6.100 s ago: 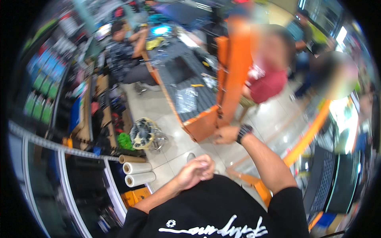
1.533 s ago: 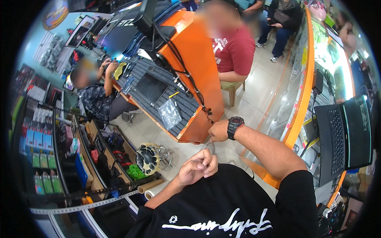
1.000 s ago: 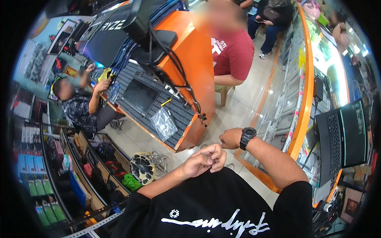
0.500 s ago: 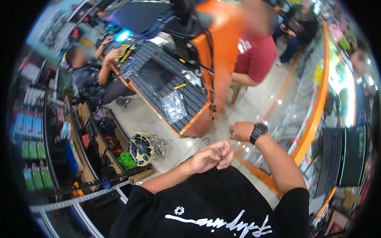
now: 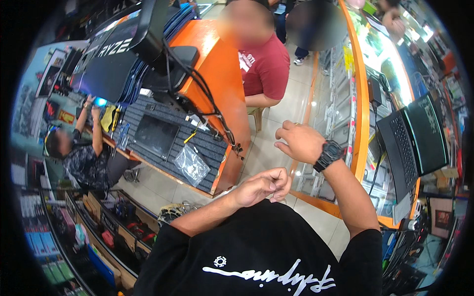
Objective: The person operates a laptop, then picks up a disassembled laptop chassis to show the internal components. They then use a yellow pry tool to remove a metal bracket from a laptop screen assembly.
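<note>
Plastic bag (image 5: 191, 165), clear and crumpled, lies left of the frame's centre on the near end of the work counter (image 5: 231, 170), apart from both hands. At the centre, the left hand (image 5: 264, 187) is loosely curled; nothing shows in it, but I cannot tell whether fingers and thumb meet. Just right of centre, the right hand (image 5: 300, 142) is partly open, fingers slightly bent, with nothing visible in its grip; it is nearest the glass counter (image 5: 359, 98). Holding the arms well here probably means keeping the watch (image 5: 328, 155) clear of that counter's edge and the elbow clear of the laptop (image 5: 423, 138), right of frame. Counted: one bag, one watch, one open laptop, one black flat panel (image 5: 155, 135) on the work counter, two counters.
</note>
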Demonstrator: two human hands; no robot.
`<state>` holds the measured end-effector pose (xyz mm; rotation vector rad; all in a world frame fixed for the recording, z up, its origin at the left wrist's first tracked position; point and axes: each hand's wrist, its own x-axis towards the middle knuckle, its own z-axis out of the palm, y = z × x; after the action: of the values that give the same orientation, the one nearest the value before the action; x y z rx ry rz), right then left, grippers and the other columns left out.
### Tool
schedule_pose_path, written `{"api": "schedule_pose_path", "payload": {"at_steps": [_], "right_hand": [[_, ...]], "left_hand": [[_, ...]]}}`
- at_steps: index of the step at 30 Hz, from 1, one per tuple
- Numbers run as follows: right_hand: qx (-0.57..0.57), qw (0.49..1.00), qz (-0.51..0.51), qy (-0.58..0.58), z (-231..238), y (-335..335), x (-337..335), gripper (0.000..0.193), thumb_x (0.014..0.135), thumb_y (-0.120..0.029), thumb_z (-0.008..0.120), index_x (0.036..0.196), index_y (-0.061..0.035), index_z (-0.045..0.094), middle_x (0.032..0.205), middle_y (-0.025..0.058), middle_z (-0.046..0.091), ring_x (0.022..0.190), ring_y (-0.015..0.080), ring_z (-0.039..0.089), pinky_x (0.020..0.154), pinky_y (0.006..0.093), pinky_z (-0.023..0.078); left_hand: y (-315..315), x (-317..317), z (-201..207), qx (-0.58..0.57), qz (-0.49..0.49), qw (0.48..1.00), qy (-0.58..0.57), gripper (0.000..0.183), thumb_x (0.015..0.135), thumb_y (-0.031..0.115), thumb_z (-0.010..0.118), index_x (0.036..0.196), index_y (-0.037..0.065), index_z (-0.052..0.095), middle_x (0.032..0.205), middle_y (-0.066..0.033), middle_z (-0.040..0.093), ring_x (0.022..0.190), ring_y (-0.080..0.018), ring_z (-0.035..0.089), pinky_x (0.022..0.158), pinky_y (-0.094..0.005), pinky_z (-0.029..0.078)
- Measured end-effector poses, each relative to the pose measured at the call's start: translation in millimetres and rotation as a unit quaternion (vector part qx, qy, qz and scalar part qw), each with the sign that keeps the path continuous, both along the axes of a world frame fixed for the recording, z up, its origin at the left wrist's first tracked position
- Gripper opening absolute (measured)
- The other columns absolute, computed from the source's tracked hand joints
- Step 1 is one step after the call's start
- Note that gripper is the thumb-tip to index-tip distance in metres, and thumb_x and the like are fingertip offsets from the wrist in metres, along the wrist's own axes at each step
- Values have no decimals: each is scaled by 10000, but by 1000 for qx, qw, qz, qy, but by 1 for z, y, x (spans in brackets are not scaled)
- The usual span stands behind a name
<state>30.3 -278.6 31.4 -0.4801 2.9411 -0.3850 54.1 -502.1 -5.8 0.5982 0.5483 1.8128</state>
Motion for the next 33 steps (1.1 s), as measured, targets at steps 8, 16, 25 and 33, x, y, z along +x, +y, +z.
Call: {"api": "schedule_pose_path", "payload": {"at_steps": [8,16,25,33], "right_hand": [[-84,905,-334,249,78,131,123,277,981,-312,715,1156,-98,688,1104,96,650,1018,309,661,857,428,508],[86,837,-448,301,13,199,237,540,939,-441,754,1375,-149,627,1441,174,560,1374,347,517,1117,544,376],[107,807,-510,278,-4,210,235,546,893,-385,797,1364,-164,634,1471,146,535,1395,322,490,1141,552,334],[117,785,-544,272,-3,213,230,488,857,-330,833,1278,-158,657,1483,131,527,1395,318,486,1160,566,320]], "left_hand": [[39,-46,13,-36,28,994,104,349,957,386,622,1053,71,506,838,-63,512,738,-148,488,655,-277,406],[219,-43,67,9,28,923,384,293,1059,294,570,1150,16,592,947,-46,590,865,-132,542,798,-295,457],[436,-16,49,64,197,692,692,388,1005,322,674,1212,-6,688,1227,-177,662,1193,-376,605,1037,-453,482],[517,-27,15,47,258,615,744,420,972,346,695,1224,10,702,1278,-154,652,1237,-352,585,1075,-484,450]]}}
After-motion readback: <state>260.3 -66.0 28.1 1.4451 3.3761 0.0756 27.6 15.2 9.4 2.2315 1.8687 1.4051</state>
